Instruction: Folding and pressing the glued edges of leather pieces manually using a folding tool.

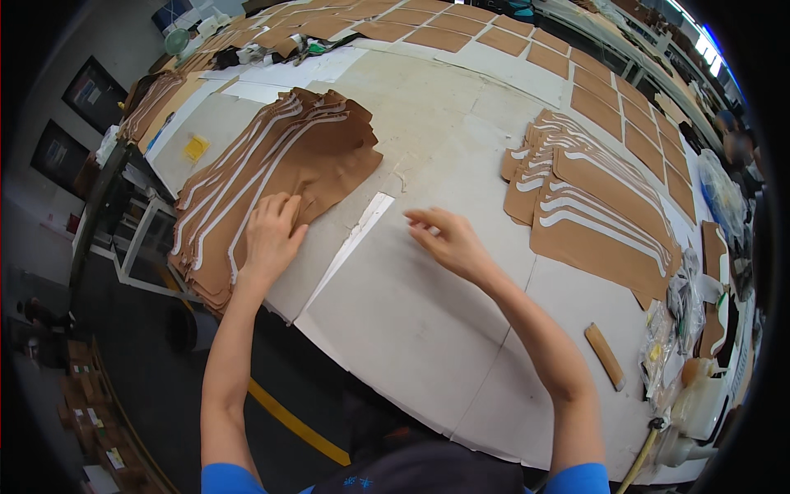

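My left hand [276, 235] rests on the right side of a pile of brown sheet pieces [321, 152] with white curved strips, its fingers slightly bent on the top surface. My right hand [440, 239] is above the bare grey table covering [428, 337], fingers loosely curled and apart, holding nothing. Between my hands lies a long narrow white strip [350, 243], tapering toward the table's front edge. On the right, another fanned pile of similar brown pieces [609, 255] with white curved strips lies apart from my right hand.
Brown rectangles [597, 115] lie in rows at the back. A wooden block [605, 354], plastic bags [658, 362] and a pale container with a hose [699, 399] sit at right. A white metal frame [136, 247] stands left. A blurred person [736, 140] is at far right.
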Tool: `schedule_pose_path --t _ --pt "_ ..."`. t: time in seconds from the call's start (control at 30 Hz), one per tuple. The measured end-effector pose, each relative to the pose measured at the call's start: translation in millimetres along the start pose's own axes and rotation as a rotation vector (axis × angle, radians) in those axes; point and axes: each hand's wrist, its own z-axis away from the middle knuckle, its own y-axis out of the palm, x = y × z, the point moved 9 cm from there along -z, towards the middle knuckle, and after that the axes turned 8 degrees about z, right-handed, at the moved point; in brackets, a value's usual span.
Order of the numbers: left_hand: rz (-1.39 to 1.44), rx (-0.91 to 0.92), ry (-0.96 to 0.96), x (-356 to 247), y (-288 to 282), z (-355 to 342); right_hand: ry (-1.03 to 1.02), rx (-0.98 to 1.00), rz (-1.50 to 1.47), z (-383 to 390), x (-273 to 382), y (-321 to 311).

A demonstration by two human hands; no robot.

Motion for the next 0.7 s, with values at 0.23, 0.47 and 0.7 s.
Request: schedule_pose_path --t 0.23,0.47,0.7 --pt "-0.358 0.286 -0.077 16.9 18.2 38.7 0.278 -0.218 0.293 274.5 -28.2 -172.4" --pt "-0.221 0.107 0.072 0.8 5.5 63.9 0.424 -0.497 0.686 412.5 -33.1 -226.4" --pt "-0.393 0.209 0.062 15.8 -20.3 96.1 0.397 -0.413 0.935 403.8 -45.5 -206.1"
